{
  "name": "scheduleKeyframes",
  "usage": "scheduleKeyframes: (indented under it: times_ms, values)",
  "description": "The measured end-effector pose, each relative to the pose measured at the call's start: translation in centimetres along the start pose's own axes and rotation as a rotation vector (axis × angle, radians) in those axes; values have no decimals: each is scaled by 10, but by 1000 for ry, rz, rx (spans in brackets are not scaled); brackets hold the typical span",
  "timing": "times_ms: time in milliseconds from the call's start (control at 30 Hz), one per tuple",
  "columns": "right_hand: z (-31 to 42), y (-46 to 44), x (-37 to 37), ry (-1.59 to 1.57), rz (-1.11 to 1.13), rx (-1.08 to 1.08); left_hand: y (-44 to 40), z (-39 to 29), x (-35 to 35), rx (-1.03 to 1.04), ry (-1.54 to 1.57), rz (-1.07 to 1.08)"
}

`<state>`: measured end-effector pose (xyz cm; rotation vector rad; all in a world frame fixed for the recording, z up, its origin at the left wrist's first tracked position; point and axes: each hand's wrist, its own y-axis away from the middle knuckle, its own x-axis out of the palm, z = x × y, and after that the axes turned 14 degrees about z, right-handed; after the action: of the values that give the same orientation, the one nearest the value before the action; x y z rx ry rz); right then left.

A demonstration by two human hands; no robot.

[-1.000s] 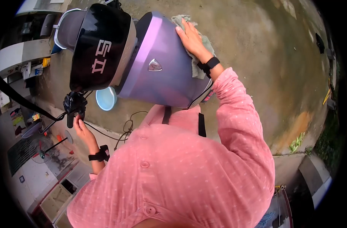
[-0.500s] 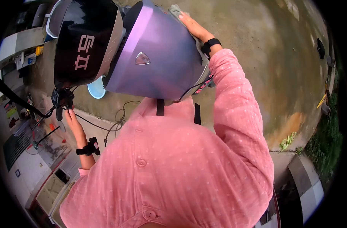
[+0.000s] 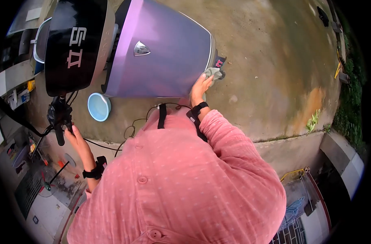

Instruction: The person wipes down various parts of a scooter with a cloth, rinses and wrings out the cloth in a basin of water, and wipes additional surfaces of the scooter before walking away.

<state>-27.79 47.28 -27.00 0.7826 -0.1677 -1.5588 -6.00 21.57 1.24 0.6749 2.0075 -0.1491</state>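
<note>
My right hand [image 3: 200, 86] presses a grey-green cloth [image 3: 212, 73] against the lower right corner of a purple body panel [image 3: 165, 53] with a silver badge. Its fingers are closed on the cloth. At the left, my left hand [image 3: 76, 140] is beside a black handlebar control [image 3: 59, 116], its fingertips touching or very near the lever end. The fingers are apart and nothing lies in the palm. A glossy black panel [image 3: 73, 44] with pale lettering stands left of the purple panel. Both wrists wear black bands.
A light blue basin [image 3: 99, 107] sits on the wet concrete floor [image 3: 271, 73] below the black panel. A dark cable [image 3: 130, 129] curls across the floor near my legs. Green leaves [image 3: 313, 121] lie at the right by a low concrete edge.
My right hand and the cloth have moved from the panel's upper right edge down to its lower right corner. The vehicle has shifted left and up in view. My left hand stays by the handlebar.
</note>
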Motion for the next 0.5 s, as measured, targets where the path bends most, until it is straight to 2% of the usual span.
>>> scheduleKeyframes:
  times_ms: [133, 200, 233, 333, 467, 500]
  values:
    - [2, 34, 26, -125, -72, 183, 8, -21, 2, 77, 59, -11]
    - [14, 50, 32, -141, -52, 144, 14, -21, -2, 283, 277, 100]
    - [27, 67, 38, -150, -22, 48, 17, -15, -5, 389, 359, 111]
    - [63, 113, 66, -174, 35, -294, 36, 23, -11, 378, 519, 74]
    - [105, 144, 110, 61, -20, -667, 72, 92, -25, 231, 594, 64]
    - [114, 150, 117, 142, -22, -819, 81, 108, -27, 201, 619, 55]
